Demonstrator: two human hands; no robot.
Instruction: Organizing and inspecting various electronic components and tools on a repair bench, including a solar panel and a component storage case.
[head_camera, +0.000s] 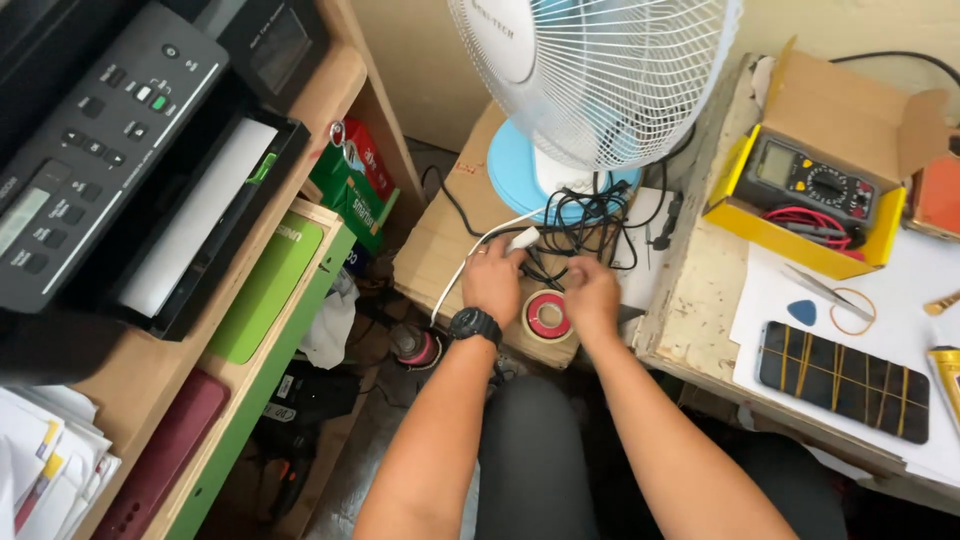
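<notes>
My left hand (493, 281), with a black watch on its wrist, grips a white cable with a white plug (521, 238) over a cardboard box (437, 232). Beside it, my right hand (592, 292) reaches into a tangle of black cables (592, 222) at the foot of a white fan with a blue base (508, 164). Whether its fingers hold a cable I cannot tell. A roll of tape with a red core (547, 317) lies on the box between my two hands.
A black printer (130, 150) sits on a wooden shelf at left, over a green drawer unit (262, 300). On the desk at right are a multimeter in a yellow box (808, 190), a phone bound with rubber bands (842, 379), tweezers and a blue pick.
</notes>
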